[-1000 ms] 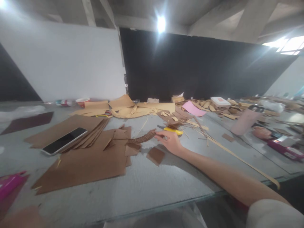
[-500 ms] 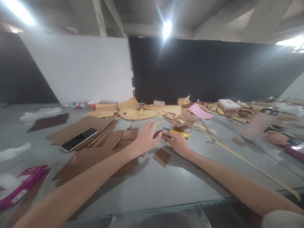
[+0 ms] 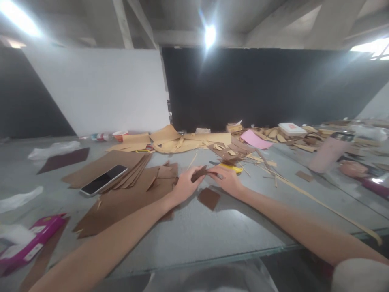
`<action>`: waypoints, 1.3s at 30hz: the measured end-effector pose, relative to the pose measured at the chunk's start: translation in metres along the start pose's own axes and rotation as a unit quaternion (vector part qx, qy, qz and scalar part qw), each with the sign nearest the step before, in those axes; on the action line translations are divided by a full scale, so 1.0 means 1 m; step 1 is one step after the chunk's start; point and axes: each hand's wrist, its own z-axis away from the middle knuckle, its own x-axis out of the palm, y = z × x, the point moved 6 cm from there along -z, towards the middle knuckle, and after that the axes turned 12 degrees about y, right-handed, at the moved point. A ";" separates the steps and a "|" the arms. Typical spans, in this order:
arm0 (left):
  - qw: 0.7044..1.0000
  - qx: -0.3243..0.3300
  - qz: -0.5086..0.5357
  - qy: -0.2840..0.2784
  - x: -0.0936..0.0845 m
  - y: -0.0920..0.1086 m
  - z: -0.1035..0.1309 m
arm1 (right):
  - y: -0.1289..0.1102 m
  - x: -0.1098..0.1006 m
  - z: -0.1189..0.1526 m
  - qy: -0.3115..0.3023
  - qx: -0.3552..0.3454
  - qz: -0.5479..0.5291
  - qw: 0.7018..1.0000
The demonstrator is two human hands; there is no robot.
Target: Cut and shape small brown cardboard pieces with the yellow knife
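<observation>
Both hands meet over the middle of the table, holding a small brown leather-like piece (image 3: 199, 173) between them. My left hand (image 3: 186, 185) is closed on its left part, thumb and fingers pinching it. At its right end, the fingertips of my right hand (image 3: 226, 179) grip it too. A yellow-handled cutter (image 3: 231, 167) lies just behind my right hand, partly hidden by it. Below the hands, a brown square (image 3: 209, 198) rests flat on the table. One thin tan strip (image 3: 192, 160) lies beyond my left hand.
On the left, a phone (image 3: 105, 180) lies on stacked brown sheets (image 3: 88, 168). A magenta tool-like object (image 3: 33, 239) is near the left front. Tan scraps (image 3: 194, 142) and a pink sheet (image 3: 256, 139) lie at the back. A pink bottle (image 3: 330, 152) and another person's hand (image 3: 352, 168) are at right.
My left hand, raised with fingers spread and blurred before, has come down and closed on the brown piece. A thin tan strip now shows on the table behind it. My right hand stays nearly still.
</observation>
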 end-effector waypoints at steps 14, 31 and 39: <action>1.000 -0.001 -0.021 0.016 0.002 -0.013 0.001 | 0.000 0.004 0.000 -0.043 -0.033 0.022 0.998; 0.997 0.023 -0.068 0.017 0.004 -0.015 0.002 | -0.005 0.004 -0.006 0.007 0.081 0.014 0.997; 0.998 0.020 -0.061 0.011 0.003 -0.011 0.002 | -0.008 0.001 -0.005 0.021 0.087 -0.004 0.996</action>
